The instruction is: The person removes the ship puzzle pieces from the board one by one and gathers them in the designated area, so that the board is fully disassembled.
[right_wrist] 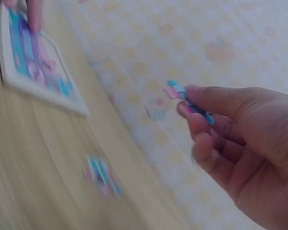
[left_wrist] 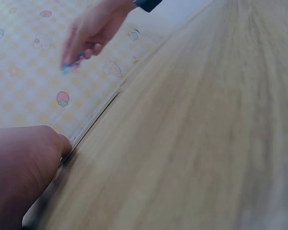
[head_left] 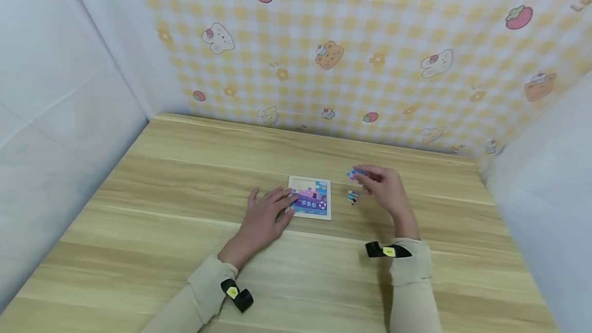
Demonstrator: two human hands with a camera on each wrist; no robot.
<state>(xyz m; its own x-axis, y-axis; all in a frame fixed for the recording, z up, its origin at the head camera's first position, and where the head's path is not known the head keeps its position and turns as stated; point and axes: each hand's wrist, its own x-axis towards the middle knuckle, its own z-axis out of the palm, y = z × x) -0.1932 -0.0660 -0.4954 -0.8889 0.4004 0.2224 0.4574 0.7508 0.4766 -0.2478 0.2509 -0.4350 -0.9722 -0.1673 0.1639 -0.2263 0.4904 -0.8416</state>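
Observation:
My right hand (head_left: 384, 189) pinches a blue and pink jigsaw piece (right_wrist: 174, 91) between thumb and fingers, raised above the table to the right of a small puzzle tray. That white-rimmed puzzle tray (head_left: 329, 204) holds a purple ship picture, with bare backing showing at its upper left. My left hand (head_left: 265, 217) lies with fingers spread, the fingertips resting on the tray's left side. Between the tray and the right hand, a loose striped jigsaw piece (head_left: 353, 197) lies on the wood. In the left wrist view, the left hand hides the tray.
The wood-grain table (head_left: 185, 179) reaches back to a yellow checked cloth (head_left: 296, 81) printed with strawberries and animal faces. White panels stand at the left (head_left: 60, 107) and right. Black straps circle both sleeved wrists.

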